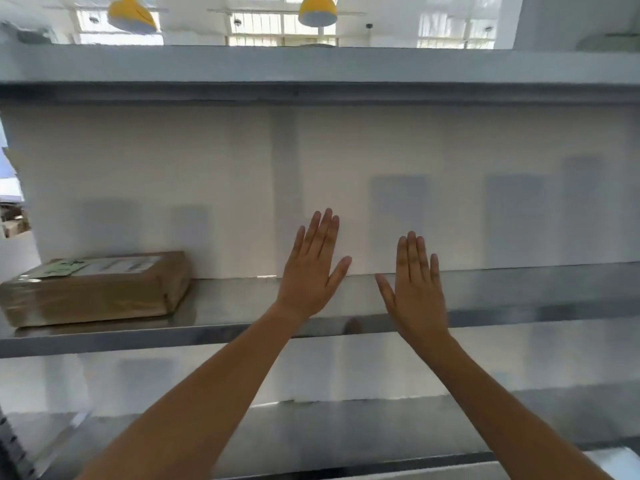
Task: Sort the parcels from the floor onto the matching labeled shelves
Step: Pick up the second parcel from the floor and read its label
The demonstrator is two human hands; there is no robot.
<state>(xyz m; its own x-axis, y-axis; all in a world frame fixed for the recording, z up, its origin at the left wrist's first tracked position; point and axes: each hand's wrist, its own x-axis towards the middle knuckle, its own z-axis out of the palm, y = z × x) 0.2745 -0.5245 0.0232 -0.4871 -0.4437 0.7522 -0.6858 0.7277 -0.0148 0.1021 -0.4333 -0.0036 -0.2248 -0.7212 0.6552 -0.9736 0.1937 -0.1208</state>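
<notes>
Fingers (323,226) of both hands spread flat, holding nothing; one parcel (93,289) sits on the shelf (242,299), floor unseen, so remainder unclear.

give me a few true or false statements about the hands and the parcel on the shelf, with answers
1. Both hands are empty, fingers spread flat. True: the left hand and the right hand hold nothing.
2. A brown cardboard parcel with a white label lies on the middle metal shelf. True.
3. The parcel sits right of the hands. False: it lies left of both.
4. The left hand touches the parcel. False: bare shelf separates them.
5. Two yellow dome lamps hang above the rack. True.
</notes>
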